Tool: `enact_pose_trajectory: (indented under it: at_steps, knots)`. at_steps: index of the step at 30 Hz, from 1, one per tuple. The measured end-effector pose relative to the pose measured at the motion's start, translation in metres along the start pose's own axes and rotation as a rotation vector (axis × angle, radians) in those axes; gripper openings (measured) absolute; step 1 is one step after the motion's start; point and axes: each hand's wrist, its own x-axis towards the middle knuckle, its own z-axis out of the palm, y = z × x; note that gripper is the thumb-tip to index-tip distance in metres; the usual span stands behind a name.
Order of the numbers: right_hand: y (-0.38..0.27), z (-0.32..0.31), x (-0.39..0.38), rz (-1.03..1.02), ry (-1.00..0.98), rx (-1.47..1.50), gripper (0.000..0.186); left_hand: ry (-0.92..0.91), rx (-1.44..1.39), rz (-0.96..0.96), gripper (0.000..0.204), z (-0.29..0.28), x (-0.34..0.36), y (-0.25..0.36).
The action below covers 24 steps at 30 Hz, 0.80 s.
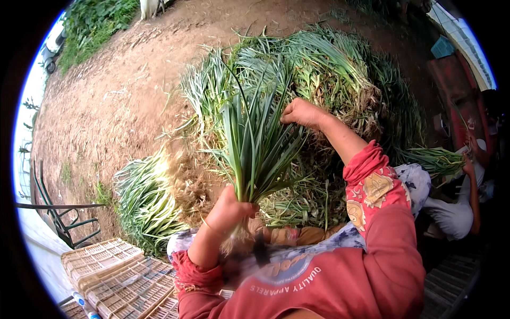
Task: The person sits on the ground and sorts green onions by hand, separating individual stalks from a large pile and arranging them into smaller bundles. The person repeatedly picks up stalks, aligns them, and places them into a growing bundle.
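Note:
My left hand is wrapped round the lower stems of a bunch of green garlic, held upright above my lap. Its long flat leaves fan out upward, while pale roots hang below the fist. At the bunch's upper right edge, my right hand is closed with its fingertips pinched against the leaves; what lies between them is too small to make out. A big heap of green garlic with brown, withered lower leaves and roots lies just beyond. To the left, a neater pile shows whitish stems, its roots turned toward me.
Slatted plastic crates stand at the lower left, near a dark metal frame. Loose leaves litter the ground before my legs. At right, another person sits holding a bunch of greens. Bare soil stretches far left.

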Motion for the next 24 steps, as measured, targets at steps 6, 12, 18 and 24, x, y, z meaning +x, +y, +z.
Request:
enact_pose_trajectory:
  at_steps: [6, 12, 18, 24]
  knots:
    - [0.034, -0.007, 0.009, -0.004, 0.704, -0.568, 0.027, 0.014, -0.242, 0.007, 0.023, -0.009, -0.003, -0.004]
    - [0.065, -0.057, -0.03, 0.269, 0.894, -0.229, 0.012, -0.035, -0.417, 0.146, 0.019, -0.029, -0.005, -0.002]
    - [0.007, -0.013, -0.042, -0.407, 0.607, 0.214, 0.018, -0.061, -0.548, 0.198, 0.031, -0.037, -0.001, -0.006]
    - [-0.023, 0.019, -0.026, -0.581, 0.584, -0.199, 0.021, -0.051, -0.642, 0.182, 0.034, -0.029, 0.003, -0.002]
